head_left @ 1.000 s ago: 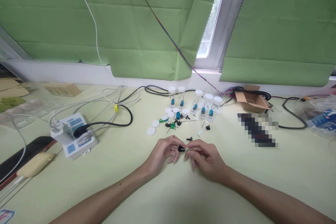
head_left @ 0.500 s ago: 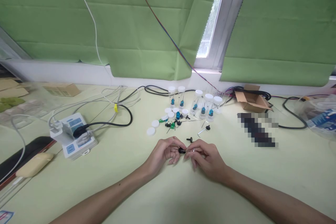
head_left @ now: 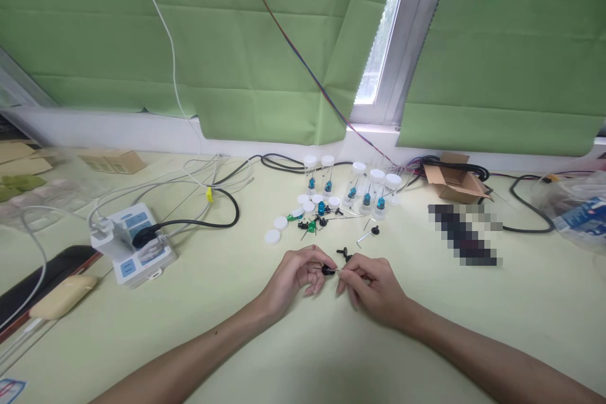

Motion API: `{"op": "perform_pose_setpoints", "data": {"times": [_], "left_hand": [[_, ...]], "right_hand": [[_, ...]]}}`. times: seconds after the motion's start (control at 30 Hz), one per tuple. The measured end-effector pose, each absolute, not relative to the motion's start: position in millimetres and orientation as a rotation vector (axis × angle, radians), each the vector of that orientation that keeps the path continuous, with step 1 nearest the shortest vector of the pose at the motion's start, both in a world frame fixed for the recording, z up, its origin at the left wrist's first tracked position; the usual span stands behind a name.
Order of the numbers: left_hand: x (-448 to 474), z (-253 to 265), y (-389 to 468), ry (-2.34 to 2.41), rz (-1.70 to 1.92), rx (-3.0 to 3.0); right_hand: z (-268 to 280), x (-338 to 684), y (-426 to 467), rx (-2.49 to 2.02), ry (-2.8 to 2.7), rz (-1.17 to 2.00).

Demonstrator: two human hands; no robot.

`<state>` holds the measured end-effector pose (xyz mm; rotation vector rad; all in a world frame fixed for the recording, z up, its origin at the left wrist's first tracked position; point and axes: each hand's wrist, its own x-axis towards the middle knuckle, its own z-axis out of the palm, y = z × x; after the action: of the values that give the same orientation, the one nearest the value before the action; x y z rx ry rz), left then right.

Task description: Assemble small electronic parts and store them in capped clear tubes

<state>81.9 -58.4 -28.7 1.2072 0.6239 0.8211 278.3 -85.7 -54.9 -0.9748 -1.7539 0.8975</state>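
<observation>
My left hand (head_left: 305,271) pinches a small black part (head_left: 327,271) between thumb and fingers. Facing it, my right hand (head_left: 372,281) has its thumb and fingertips closed on a thin shiny piece, too small to name, which reaches toward the black part. Just beyond my right fingertips lies a black knobbed piece (head_left: 344,252) on the table. Farther off are an L-shaped hex key (head_left: 364,238) and a black round-headed piece (head_left: 375,230). Small green parts (head_left: 311,226) and a blue part (head_left: 321,207) lie among black bits and white caps (head_left: 280,223).
Several clear tubes with white lids (head_left: 377,192) and blue parts inside stand behind the loose pieces. A power strip (head_left: 137,246) with plugs and cables sits on the left. At the back right is an open cardboard box (head_left: 454,183), with a plastic bag (head_left: 580,208) farther right.
My right hand has drawn back slightly to the right from the black part, uncovering more of the black pieces beyond its fingertips. My left hand stays nearly still.
</observation>
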Motion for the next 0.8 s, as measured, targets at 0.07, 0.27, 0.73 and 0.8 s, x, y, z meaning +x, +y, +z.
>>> {"op": "perform_pose_setpoints", "data": {"times": [0.07,0.27,0.73,0.8], "left_hand": [[82.0,-29.3,-58.3,0.615,0.830,1.212],[82.2,-31.4,-58.0,0.624,0.854,1.232],[82.5,-36.7,-58.6,0.656,0.910,1.318],[82.2,-36.5,-59.4,0.664,0.922,1.338]], "right_hand": [[-54.9,278.1,-85.8,-0.980,-1.762,0.890],[-56.3,278.6,-86.2,-0.975,-1.782,0.885],[-54.5,277.3,-84.9,-1.047,-1.805,0.812],[-54.1,277.1,-84.6,-1.056,-1.800,0.819]]}}
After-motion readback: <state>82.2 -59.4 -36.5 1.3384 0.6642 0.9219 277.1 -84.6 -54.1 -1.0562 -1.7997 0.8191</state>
